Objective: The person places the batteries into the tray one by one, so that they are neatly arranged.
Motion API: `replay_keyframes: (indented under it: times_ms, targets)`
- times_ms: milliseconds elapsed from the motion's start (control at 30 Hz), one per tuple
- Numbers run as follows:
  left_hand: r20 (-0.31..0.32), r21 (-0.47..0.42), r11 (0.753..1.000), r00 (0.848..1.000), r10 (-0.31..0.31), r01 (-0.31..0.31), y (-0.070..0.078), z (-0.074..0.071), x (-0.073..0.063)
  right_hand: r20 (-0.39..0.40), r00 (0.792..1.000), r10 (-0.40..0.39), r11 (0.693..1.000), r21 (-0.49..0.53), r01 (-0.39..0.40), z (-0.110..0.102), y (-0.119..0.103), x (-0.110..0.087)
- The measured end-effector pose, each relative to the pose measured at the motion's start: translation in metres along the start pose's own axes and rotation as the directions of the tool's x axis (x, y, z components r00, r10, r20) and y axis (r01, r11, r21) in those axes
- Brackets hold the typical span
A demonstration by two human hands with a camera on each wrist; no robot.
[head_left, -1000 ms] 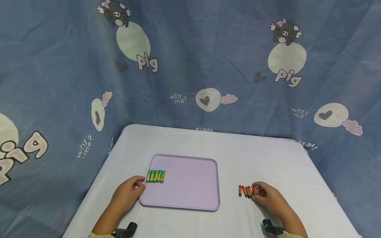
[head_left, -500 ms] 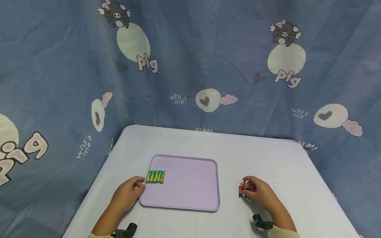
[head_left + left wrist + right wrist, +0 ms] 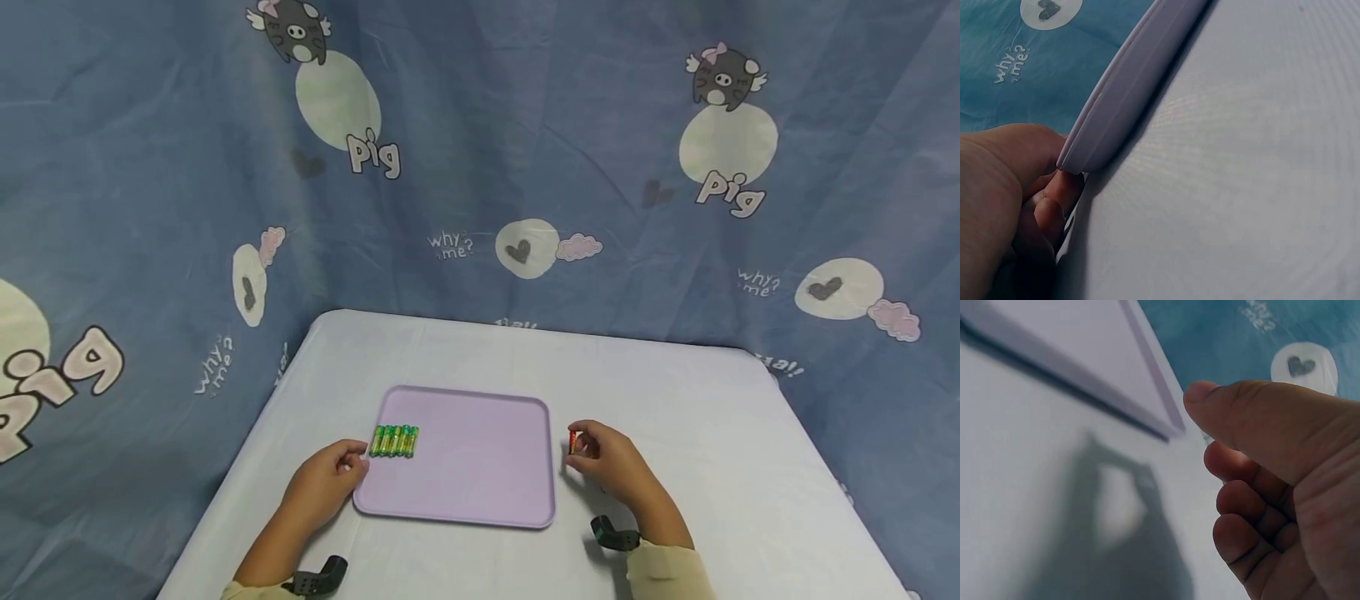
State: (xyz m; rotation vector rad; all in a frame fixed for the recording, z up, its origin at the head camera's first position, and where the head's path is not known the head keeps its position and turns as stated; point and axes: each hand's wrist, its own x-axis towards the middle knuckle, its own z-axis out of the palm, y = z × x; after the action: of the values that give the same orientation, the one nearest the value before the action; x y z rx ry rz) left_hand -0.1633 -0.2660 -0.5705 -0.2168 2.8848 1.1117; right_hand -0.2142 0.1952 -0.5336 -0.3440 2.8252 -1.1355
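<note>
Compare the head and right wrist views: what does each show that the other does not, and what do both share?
Only the head view shows the green batteries on the tray, the left hand at its edge, and a red battery pinched in the right hand. Only the right wrist view clearly shows three curled fingertips below the thumb. Both show that hand, tray, white table and blue curtain.

— How many batteries pictured?
— Five green batteries (image 3: 393, 442), plus at least one red battery (image 3: 572, 442), full count hidden.
— And besides?
— One tray (image 3: 480, 467), one table (image 3: 675, 392), one left hand (image 3: 321, 481), one right hand (image 3: 611, 462), two wrist cameras (image 3: 318, 579).
</note>
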Motion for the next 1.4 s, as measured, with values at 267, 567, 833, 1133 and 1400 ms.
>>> replay_keyframes:
  times_ms: [267, 567, 833, 1133, 1400]
  targets:
    - [-0.009, 0.003, 1.000, 1.000, 0.006, -0.006, -0.001, 0.001, 0.001, -0.047, 0.998, -0.037, 0.999, 0.008, 0.037, 0.014, -0.019, 0.014]
    - [-0.008, 0.006, 1.000, 1.000, 0.020, -0.020, 0.000, -0.002, 0.002, -0.045, 0.994, -0.100, 0.995, 0.010, 0.100, 0.028, -0.043, 0.029]
    - [-0.005, 0.004, 1.000, 1.000, 0.014, -0.014, -0.002, -0.001, 0.003, -0.001, 0.992, -0.128, 0.991, 0.041, 0.128, 0.041, -0.060, 0.041]
    - [-0.002, -0.003, 1.000, 1.000, 0.005, -0.005, -0.004, 0.002, 0.003, 0.038, 0.973, -0.230, 0.972, 0.048, 0.228, 0.060, -0.072, 0.056]
    - [-0.002, 0.003, 1.000, 1.000, 0.010, -0.010, -0.002, 0.000, 0.003, 0.077, 0.964, -0.256, 0.965, 0.080, 0.250, 0.073, -0.085, 0.064]
